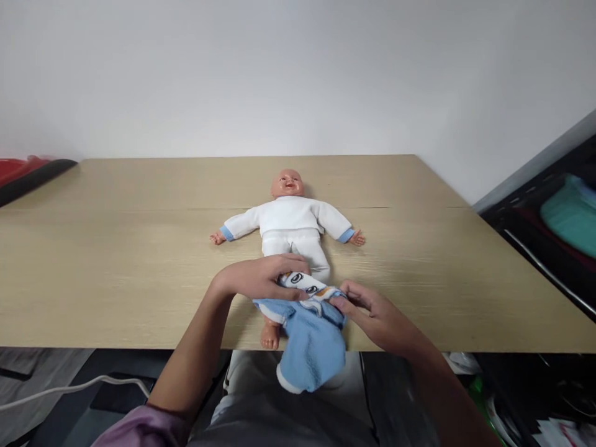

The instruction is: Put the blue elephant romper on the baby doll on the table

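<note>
A baby doll in a white top with blue cuffs and white trousers lies on its back, arms spread, its head away from me. Over its lower legs I hold a small blue fleece garment with white trim and a cartoon face printed on white cloth. My left hand grips the printed part from the left, thumb on top. On the other side, my right hand pinches the garment's edge between thumb and fingers. One bare doll foot shows beside the cloth; the other is hidden. The garment's lower part hangs over the table's front edge.
The doll lies on a light wooden table against a white wall. A red and black object is at the far left. On the right stands a dark rack with green cloth. Below the table at left runs a white cable.
</note>
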Demonstrator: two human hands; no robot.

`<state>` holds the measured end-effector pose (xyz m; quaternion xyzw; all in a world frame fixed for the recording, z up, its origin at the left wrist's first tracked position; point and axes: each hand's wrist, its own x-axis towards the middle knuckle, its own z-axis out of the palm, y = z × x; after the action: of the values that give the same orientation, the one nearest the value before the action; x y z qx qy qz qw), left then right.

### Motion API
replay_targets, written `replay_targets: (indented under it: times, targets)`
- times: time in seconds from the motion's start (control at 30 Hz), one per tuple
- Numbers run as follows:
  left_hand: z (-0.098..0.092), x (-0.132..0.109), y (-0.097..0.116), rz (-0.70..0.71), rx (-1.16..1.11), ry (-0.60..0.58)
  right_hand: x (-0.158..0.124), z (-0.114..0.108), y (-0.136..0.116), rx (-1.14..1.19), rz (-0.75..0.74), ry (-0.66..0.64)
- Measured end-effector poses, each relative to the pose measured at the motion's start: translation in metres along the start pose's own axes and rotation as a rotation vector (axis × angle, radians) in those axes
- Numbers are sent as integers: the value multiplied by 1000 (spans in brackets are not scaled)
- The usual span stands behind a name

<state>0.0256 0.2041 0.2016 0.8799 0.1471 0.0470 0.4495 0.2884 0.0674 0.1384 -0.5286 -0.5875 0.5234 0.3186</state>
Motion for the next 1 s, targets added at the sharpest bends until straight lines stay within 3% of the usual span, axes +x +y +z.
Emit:
replay_targets:
  times: [0.17,0.27,0.43,0.57,0.67,0.77,0.87,0.93,1.0]
  targets:
    - [3,5,-4,-122,-28,29,-13,4,5,140,75,-190]
    - [7,7,-7,-90,-77,-28,-14,13,0,5,97,-228]
    - [9,4,-15,-38,-236,-214,-7,24,-6,-10,-117,58]
    - [11,3,-23,-55,-299,-76,4,35,2,190,-72,180]
    - [15,3,-33,-148,-382,62,11,39,3,235,-31,228]
    - [20,1,-40,-296,-409,194,11,34,-8,150,79,13]
    - [24,0,-39,-258,-362,183,5,28,-23,4,100,-233]
    - [26,0,-35,-168,-338,142,1,27,-26,19,59,-253]
    - [25,1,-33,-143,-351,131,-1,29,-21,105,19,-176]
